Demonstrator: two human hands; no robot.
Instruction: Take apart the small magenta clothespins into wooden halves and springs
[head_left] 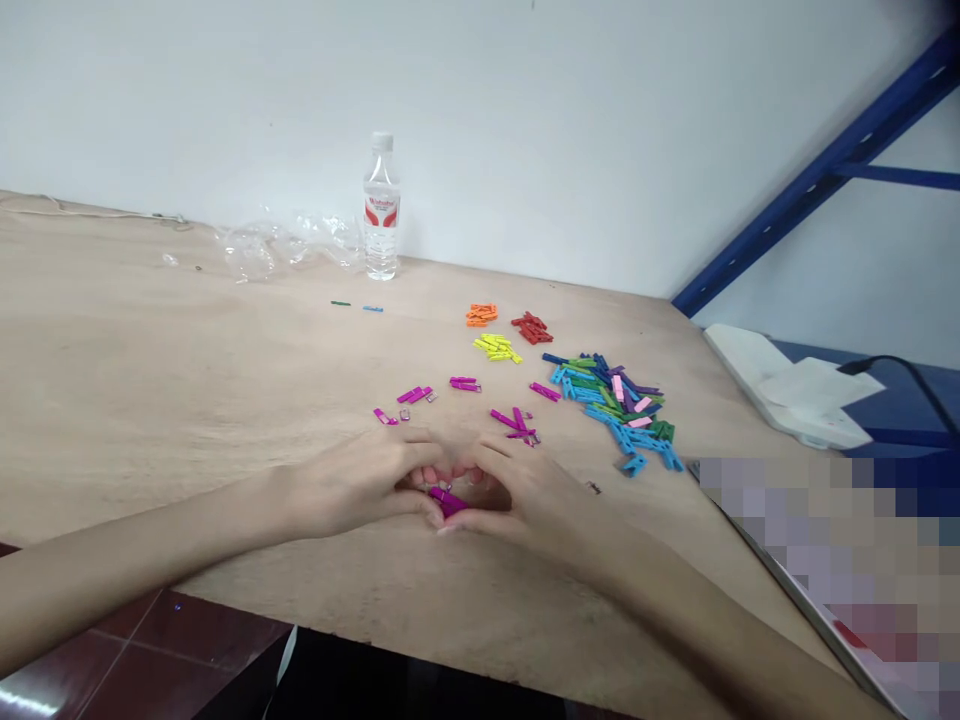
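Pinching a magenta clothespin [448,502], the left hand [352,485] and right hand [529,505] are pressing together for control, six o'clock from colour-sorted piles [607,405].

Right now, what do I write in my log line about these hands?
left hand: around magenta clothespin | right hand: around same clothespin | nearby: loose magenta clothespins | rest: mixed clothespin pile, water bottle, plywood table

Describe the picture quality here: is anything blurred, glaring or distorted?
In the head view, a coarse pixelated patch hides the lower right corner; light is soft and even, with faint shadows under the left hand and right hand; the clear plastic water bottle shows small highlights; the blue metal shelf frame appears steeply slanted.
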